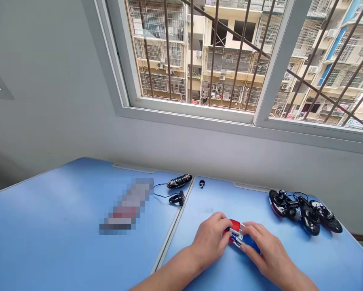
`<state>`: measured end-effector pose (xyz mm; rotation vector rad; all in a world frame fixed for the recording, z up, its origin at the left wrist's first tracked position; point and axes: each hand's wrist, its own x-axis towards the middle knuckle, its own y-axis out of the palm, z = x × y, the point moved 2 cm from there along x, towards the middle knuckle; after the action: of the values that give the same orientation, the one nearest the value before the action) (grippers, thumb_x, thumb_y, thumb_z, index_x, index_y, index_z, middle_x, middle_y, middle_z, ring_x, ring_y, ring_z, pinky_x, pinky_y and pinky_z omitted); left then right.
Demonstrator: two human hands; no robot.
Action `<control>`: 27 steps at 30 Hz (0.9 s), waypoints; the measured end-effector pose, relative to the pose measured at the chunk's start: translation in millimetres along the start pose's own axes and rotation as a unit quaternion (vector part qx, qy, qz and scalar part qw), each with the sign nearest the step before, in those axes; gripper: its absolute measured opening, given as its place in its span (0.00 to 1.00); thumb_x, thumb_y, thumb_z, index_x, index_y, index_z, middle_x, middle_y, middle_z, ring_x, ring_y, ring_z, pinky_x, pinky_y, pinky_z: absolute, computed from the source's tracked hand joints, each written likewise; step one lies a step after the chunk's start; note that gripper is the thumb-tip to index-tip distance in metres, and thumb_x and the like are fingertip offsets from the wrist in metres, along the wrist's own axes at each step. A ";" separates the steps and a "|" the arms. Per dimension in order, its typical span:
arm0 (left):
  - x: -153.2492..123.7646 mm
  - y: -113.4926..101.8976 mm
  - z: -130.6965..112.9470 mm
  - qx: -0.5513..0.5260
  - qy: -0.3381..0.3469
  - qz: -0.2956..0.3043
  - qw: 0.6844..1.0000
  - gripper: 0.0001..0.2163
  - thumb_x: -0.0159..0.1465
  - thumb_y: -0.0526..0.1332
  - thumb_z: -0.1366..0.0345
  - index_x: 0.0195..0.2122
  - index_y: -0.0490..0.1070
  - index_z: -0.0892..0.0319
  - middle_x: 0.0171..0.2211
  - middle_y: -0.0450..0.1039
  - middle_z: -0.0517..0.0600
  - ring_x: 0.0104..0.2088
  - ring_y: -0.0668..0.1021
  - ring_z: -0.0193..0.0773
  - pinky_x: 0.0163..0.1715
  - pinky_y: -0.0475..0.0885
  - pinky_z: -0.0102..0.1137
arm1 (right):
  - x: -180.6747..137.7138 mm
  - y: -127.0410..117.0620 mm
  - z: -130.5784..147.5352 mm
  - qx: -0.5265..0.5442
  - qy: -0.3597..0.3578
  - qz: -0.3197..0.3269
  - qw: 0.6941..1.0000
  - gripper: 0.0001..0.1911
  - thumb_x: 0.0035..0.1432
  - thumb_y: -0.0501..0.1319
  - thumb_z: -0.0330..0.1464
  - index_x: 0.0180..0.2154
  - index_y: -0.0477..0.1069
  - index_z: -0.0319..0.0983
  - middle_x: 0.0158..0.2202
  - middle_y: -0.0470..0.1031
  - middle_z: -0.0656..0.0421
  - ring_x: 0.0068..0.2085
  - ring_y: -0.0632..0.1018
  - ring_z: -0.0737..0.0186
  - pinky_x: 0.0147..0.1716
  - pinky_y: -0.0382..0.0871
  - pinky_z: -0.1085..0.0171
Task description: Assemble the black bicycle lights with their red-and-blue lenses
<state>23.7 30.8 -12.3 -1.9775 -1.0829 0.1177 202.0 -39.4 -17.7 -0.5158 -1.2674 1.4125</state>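
A small red-and-blue plastic casing point(250, 242) lies low over the blue table, held between my two hands. Its red end is under the fingers of my left hand point(210, 234), which are closed on it. The blue end is gripped by my right hand point(268, 248), thumb and fingers bent round the sides. In the casing's middle, slim silver-and-blue batteries point(236, 239) show between my fingertips. My left thumb and forefinger are close to the batteries; whether they touch them is hidden.
Several glossy black oval units point(310, 218) with clamps and cords lie at the right. Another black unit point(179, 181), a black clamp point(178, 198) and a small clamp point(202, 184) lie near the back. A blurred-out flat item point(133, 202) is at left; a seam divides the tables.
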 end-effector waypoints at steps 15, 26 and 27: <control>-0.4 1.1 -1.4 0.005 0.015 -0.020 1.000 0.12 0.59 0.59 0.77 0.38 0.77 0.56 0.37 0.74 0.50 0.35 0.78 0.40 0.37 0.74 0.31 | -1.6 0.7 -3.5 -0.016 -0.030 -0.049 0.998 0.19 0.64 0.56 0.32 0.56 0.60 0.44 0.48 0.77 0.54 0.45 0.80 0.57 0.40 0.78 0.61; 4.6 -27.9 -4.0 0.079 -0.018 -0.088 0.993 0.13 0.62 0.59 0.73 0.48 0.72 0.58 0.51 0.70 0.57 0.51 0.74 0.45 0.51 0.72 0.37 | -5.8 8.3 -15.0 -0.075 -0.044 -0.131 0.988 0.21 0.66 0.53 0.39 0.59 0.59 0.43 0.46 0.79 0.53 0.41 0.82 0.55 0.33 0.80 0.61; 5.7 -29.6 -4.0 0.088 -0.023 -0.087 0.992 0.13 0.62 0.58 0.74 0.48 0.71 0.58 0.50 0.71 0.56 0.50 0.75 0.45 0.51 0.72 0.38 | -5.4 8.0 -14.5 -0.079 -0.040 -0.141 0.986 0.21 0.66 0.53 0.39 0.59 0.60 0.43 0.46 0.79 0.53 0.41 0.82 0.55 0.31 0.80 0.62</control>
<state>9.9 40.0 13.2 -1.7240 -1.2272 0.1611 212.5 -36.9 -31.3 -0.3708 -1.4627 1.1119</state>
